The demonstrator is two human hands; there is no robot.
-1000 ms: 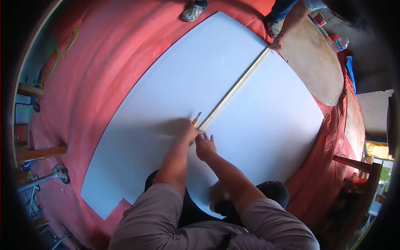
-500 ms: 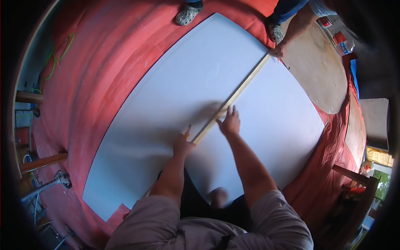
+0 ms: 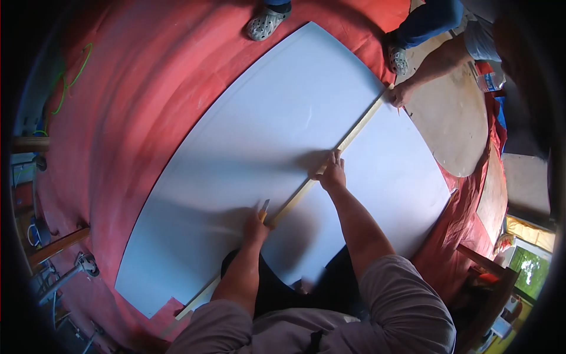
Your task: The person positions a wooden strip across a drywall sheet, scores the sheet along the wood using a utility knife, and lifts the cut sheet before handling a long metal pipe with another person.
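A long, thin wooden strip lies diagonally across a large white sheet. My left hand is closed around a utility knife, its blade pointing up and away from me, right beside the strip. Further along, my right hand grips the strip from above, thumb on the near side and fingers on top. At the far end, another person's hand holds the strip near the sheet's edge. My left forearm hides part of the strip's near end.
A red cover spreads under the sheet. Tan boards lie at the right, with a plastic bottle beyond. The other person's grey clog stands near the sheet's far corner. Wooden legs and a metal caster sit at left.
My right hand has gone from spread fingers beside the strip to gripping it. My left hand with the knife has moved nearer to me. The view has shifted slightly.
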